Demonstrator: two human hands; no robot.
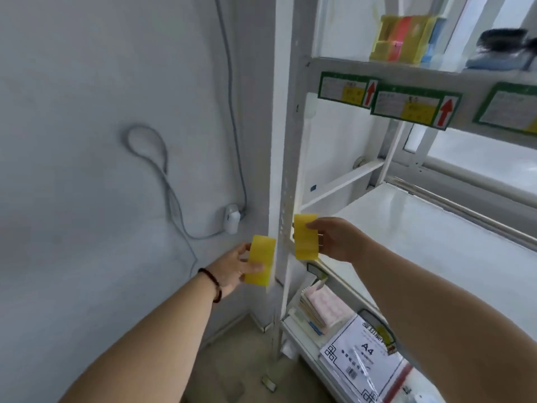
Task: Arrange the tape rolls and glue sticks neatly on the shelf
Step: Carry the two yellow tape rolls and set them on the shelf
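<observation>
My left hand grips a yellow tape roll seen edge-on, just left of the white shelf post. In my right hand is a second yellow tape roll, held at the front left corner of the bare middle shelf board. Both rolls hang in the air, apart from each other, with the post between them. Up on the top shelf stand more tape rolls, yellow, orange and blue, side by side.
Green-bordered labels with red arrows hang on the upper shelf edge. The lower shelf holds a pack of A4 paper and stacked notebooks. A grey cable and a plug sit on the wall at left.
</observation>
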